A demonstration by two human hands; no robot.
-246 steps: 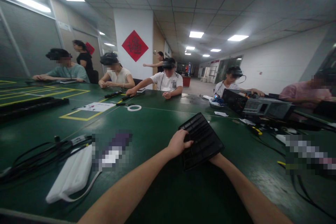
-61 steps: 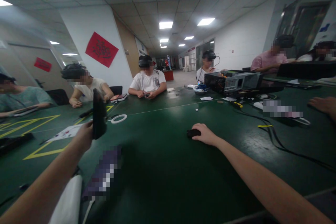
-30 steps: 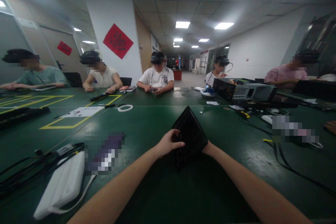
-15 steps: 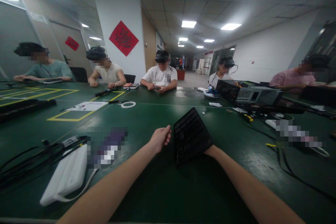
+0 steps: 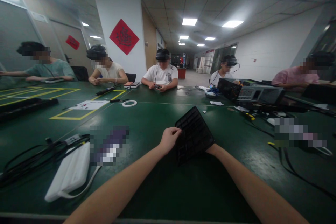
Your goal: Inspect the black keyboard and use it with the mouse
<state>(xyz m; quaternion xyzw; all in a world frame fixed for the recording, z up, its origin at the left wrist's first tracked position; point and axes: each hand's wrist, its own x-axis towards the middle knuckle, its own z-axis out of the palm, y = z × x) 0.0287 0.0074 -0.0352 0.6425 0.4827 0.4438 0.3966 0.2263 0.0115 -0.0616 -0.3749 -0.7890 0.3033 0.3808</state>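
A black tray divided into a grid of small compartments (image 5: 195, 131) is held up tilted above the green table (image 5: 157, 189). My right hand (image 5: 213, 149) grips it at the lower right edge, with most of its fingers hidden behind the tray. At the tray's left side, my left hand (image 5: 170, 140) is closed in a pinch, thumb and forefinger together. Its fingertips overlap the tray's edge; whether they touch it, and what they hold, I cannot make out.
On the left lie a white power bank (image 5: 69, 171) with a cable, black cables (image 5: 31, 154) and a blurred purple thing (image 5: 114, 143). Farther off are a white tape ring (image 5: 129, 103) and an opened computer case (image 5: 249, 92). Several people sit across the table.
My left hand has moved right and slightly up, from beside the tray to its left edge. The tray has turned slightly, so its compartments show more plainly.
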